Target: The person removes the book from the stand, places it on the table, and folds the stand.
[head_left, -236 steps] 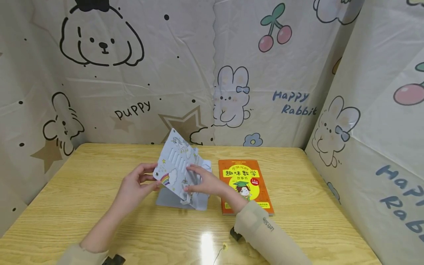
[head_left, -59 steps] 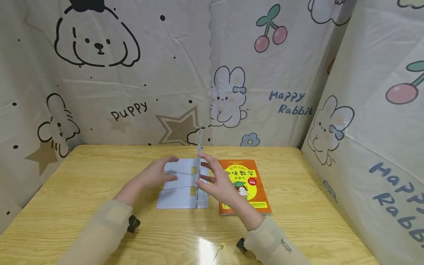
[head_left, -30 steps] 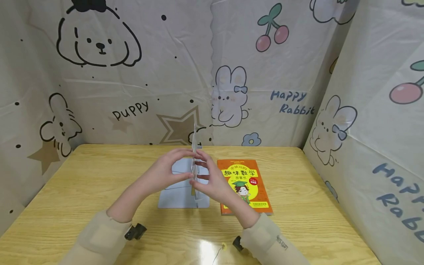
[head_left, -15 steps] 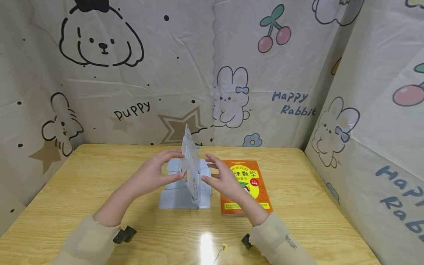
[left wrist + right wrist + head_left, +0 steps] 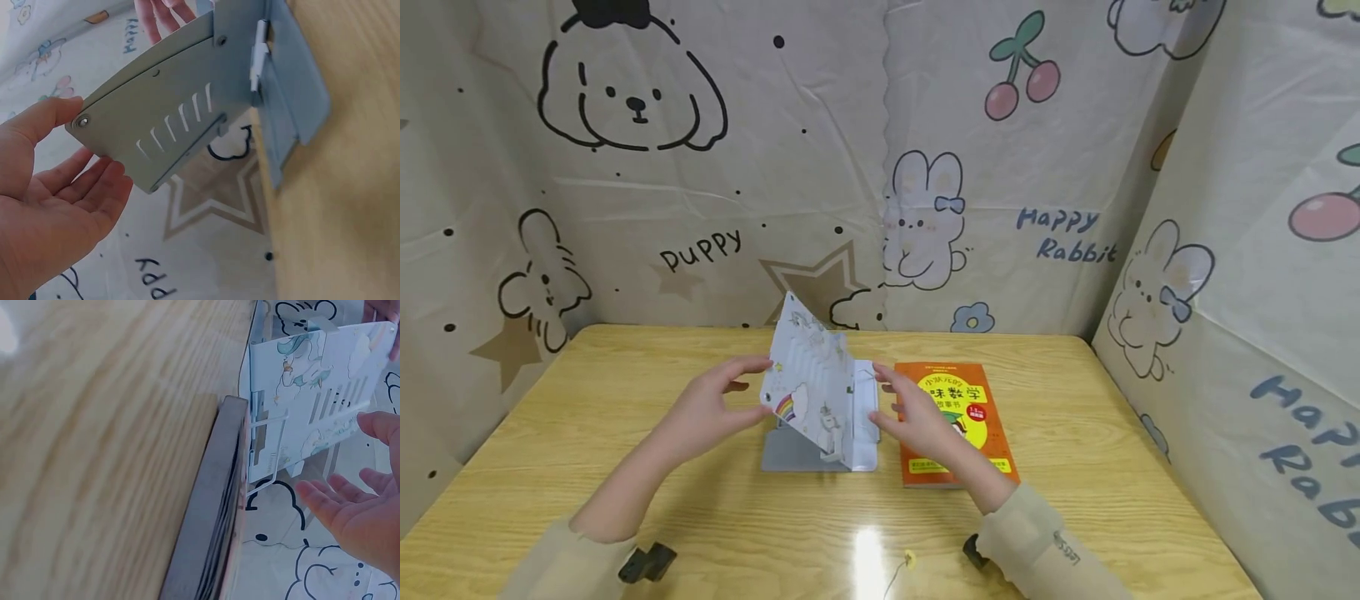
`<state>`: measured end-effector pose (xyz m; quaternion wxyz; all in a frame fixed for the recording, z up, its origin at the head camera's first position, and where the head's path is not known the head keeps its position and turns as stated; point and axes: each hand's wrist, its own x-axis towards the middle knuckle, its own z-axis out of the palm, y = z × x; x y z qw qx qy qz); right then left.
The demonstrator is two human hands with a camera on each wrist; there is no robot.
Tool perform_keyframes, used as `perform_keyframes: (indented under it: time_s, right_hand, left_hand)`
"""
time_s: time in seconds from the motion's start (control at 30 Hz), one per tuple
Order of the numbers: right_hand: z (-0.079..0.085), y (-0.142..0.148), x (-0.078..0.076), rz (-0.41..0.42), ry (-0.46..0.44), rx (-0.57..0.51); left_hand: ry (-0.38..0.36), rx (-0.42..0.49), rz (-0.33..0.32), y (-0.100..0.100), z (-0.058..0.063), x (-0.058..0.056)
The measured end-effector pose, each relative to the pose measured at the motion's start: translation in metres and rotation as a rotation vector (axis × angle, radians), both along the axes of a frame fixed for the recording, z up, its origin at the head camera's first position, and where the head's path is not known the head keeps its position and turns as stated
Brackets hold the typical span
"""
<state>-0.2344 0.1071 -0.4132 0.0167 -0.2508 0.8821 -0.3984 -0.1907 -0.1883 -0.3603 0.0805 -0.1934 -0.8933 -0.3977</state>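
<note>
A white folding book stand with a unicorn and rainbow print stands on the table; its slotted panel leans to the left over the flat base. At the panel's outer left edge, my left hand pinches the corner between thumb and fingers. The left wrist view shows the panel's plain back, with the thumb at the corner screw. My right hand is held with fingers spread at the right side of the stand, nothing in its grasp. In the right wrist view, a wire arm juts from the stand.
An orange book with a yellow cartoon cover lies to the right of the stand, partly under my right forearm. A small yellow flower-like thing on a thin line is near the front. Printed cloth hangs behind the wooden table.
The panel stood nearly upright a second ago with both hands on it. My left hand has since swung it down to the left, while my right hand has let go and moved right.
</note>
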Motion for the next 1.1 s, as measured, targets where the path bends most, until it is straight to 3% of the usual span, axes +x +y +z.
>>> perform_keyframes:
  time_s: [0.2,0.63,1.1]
  right_hand:
    - [-0.006,0.004,-0.001,0.006,0.029,0.044]
    - [-0.014,0.006,0.001,-0.01,0.085,0.184]
    - [-0.015,0.001,-0.008,0.108,0.107,0.39]
  left_hand:
    - [-0.055,0.076,0.02,-0.015,-0.014,0.003]
    - [-0.309,0.216,0.097,-0.038,-0.039,0.011]
    - [-0.402,0.164,0.112,-0.057,-0.071,0.008]
